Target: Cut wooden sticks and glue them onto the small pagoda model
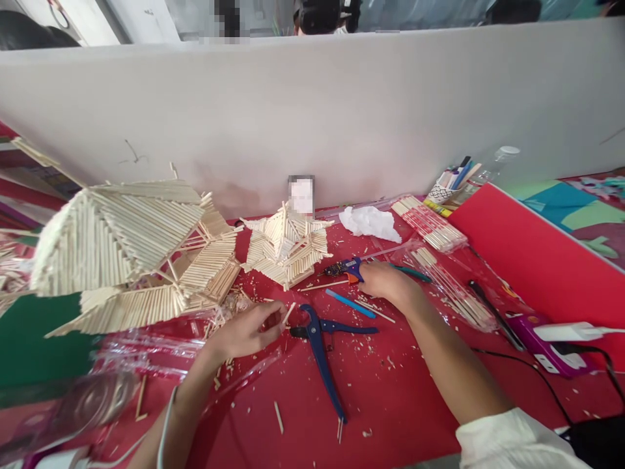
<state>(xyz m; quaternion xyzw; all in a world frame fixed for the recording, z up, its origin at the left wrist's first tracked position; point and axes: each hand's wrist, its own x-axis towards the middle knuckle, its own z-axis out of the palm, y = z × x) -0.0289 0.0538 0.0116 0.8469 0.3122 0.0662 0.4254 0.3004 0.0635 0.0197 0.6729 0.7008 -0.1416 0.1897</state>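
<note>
My left hand [247, 331] pinches a short wooden stick [288, 313] just in front of the big stick-built roof model [131, 251]. My right hand [388, 284] rests closed over the handle of a blue glue gun [344, 268] lying on the red table [390, 404]. Blue cutting pliers [319, 348] lie between my two hands, and a light blue stick [349, 303] lies close to the right hand. A smaller stick model [286, 247] stands behind the glue gun.
Packs of wooden sticks [430, 225] and loose sticks in plastic [454, 290] lie at the right. Crumpled white tissue [371, 223], a pen cup [446, 189], a purple power strip [541, 342] with cables, a red board [532, 254], and a grey partition [312, 111] behind. Offcuts litter the table.
</note>
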